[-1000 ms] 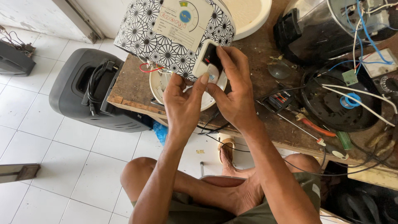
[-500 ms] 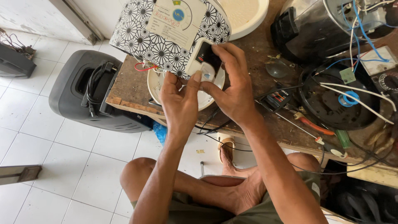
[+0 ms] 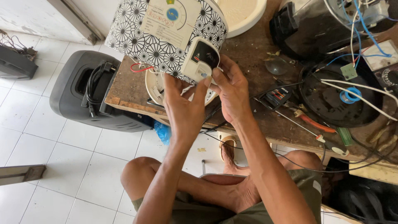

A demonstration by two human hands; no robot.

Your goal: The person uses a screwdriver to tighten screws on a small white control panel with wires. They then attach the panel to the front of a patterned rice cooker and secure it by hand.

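Rice cooker body [image 3: 166, 37], white with a black flower print, lies tipped on its side on the wooden surface [image 3: 257, 54]. Its long axis runs away from the person; the open base faces back toward them, overhanging the near edge. White control panel [image 3: 202, 60] with a dark window sits on the lower wall, right at the grip.

Left hand [image 3: 184, 110]: fingers spread and raised, fingertips touching the panel's lower edge from below, closed on nothing. Right hand [image 3: 233, 93]: thumb and forefinger pinched on the panel's right side, other fingers curled behind it.

Just under the grip, a round white base plate [image 3: 155, 87] shows beneath the body, with a red wire [image 3: 139, 67] looping out to its left. Right of the grip: a small black tester [image 3: 277, 97], then a red-handled screwdriver [image 3: 317, 123], then a round black pan [image 3: 331, 99] with white wires across it. Well left and below, a grey speaker case [image 3: 78, 99] stands on the tiled floor.
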